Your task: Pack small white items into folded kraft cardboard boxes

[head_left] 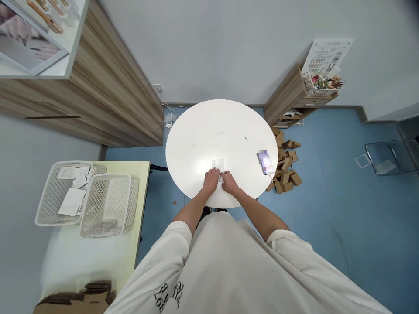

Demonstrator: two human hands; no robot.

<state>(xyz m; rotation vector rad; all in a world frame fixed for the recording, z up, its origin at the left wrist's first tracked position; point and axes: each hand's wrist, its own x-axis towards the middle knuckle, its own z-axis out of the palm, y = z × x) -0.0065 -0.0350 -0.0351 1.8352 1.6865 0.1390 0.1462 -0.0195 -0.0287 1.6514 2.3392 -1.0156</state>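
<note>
A small whitish, translucent bag (218,164) lies flat near the front edge of a round white table (209,122). My left hand (211,179) is on the bag's left side, fingers bent and closed on it. From the right, my right hand (229,182) pinches the same bag, its fingertips close to those of my left. Both hands cover the near part of the bag, and its contents, if any, cannot be made out. To the right on the table lies a phone (265,162), blurred out by pixels.
White plastic baskets (109,205) with papers stand on a pale yellow side table (143,174) at left. Several brown cardboard boxes (286,174) are piled on the floor right of the round table. Behind stand a wooden cabinet (124,96) and a small shelf unit (288,91).
</note>
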